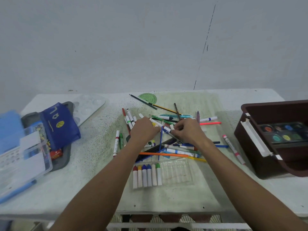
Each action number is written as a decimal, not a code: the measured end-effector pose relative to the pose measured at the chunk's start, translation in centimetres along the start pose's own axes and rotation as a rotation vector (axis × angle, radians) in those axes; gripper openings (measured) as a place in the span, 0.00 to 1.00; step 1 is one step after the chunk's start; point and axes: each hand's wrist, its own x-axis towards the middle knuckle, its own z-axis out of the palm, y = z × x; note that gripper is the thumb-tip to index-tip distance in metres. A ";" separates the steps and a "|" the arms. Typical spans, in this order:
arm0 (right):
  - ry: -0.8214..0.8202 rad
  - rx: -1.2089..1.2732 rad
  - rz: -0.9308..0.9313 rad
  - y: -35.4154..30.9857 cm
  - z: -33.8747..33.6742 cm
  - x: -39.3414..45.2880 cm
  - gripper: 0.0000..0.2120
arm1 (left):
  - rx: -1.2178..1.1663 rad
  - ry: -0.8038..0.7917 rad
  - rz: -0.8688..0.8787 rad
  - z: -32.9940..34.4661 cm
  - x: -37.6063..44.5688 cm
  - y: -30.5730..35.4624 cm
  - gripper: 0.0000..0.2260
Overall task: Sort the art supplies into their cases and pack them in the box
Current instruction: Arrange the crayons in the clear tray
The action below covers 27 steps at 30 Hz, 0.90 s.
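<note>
Fingers of the left hand (144, 130) are curling down into the heap of markers and pencils (168, 139) at the middle of the tabletop (93, 164), and whether they are gripping anything is hidden beneath the palm. Just beside it, the right hand (187, 130) is pinching a white marker with a blue band (167, 129) between thumb and fingertips, its other fingers bunching together above the heap. At the left edge of the tabletop, a clear plastic case (28, 157) is lying partly cut off by the frame, its contents too blurred to make out, and a blue pouch (60, 125) is resting on a grey tray (62, 161), with a clear paint palette (90, 105) lying behind them. Near the front edge, six crayons (147, 175) are lying side by side in the left half of a clear crayon tray (176, 172), tipped red, yellow, blue, blue, white and green. A green protractor (147, 97) is sitting toward the far edge. At the right edge, a brown box (250, 135) is standing, cut off by the frame, and a watercolour set (283, 133) is lying inside it with about seven pans showing.
</note>
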 end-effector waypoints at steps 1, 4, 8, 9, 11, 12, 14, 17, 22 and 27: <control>-0.010 -0.004 0.001 0.0 0.1 0.2 0.07 | 0.000 0.009 -0.019 0.0 0.0 0.2 0.21; -0.007 -0.013 0.015 0.1 0.6 0.8 0.08 | 0.022 0.017 -0.052 -0.1 -0.1 0.7 0.22; 0.002 -0.049 0.000 0.1 1.1 0.9 0.09 | -0.041 -0.032 -0.096 -0.2 -0.4 1.3 0.19; 0.011 -0.038 -0.004 0.2 1.1 0.9 0.08 | -0.057 -0.052 -0.105 -0.3 -0.6 1.5 0.18; 0.022 0.009 -0.020 0.4 1.2 0.8 0.08 | -0.054 -0.086 -0.108 -0.3 -0.9 1.8 0.16; 0.025 0.053 -0.023 0.6 1.3 0.8 0.07 | -0.038 -0.093 -0.103 -0.4 -1.1 1.9 0.16; 0.033 0.149 -0.013 0.8 1.4 0.7 0.03 | -0.023 -0.083 -0.086 -0.4 -1.5 1.9 0.15; 0.081 0.288 -0.025 1.0 1.5 0.3 0.10 | -0.097 -0.019 -0.066 -0.7 -2.1 1.6 0.18; 0.123 0.435 -0.094 0.2 0.7 -1.8 0.07 | -0.271 0.136 0.051 -2.0 -4.7 0.7 0.14; 0.109 0.647 -0.112 -1.0 0.2 -5.7 0.08 | -0.364 0.157 0.070 -2.9 -9.2 -0.3 0.05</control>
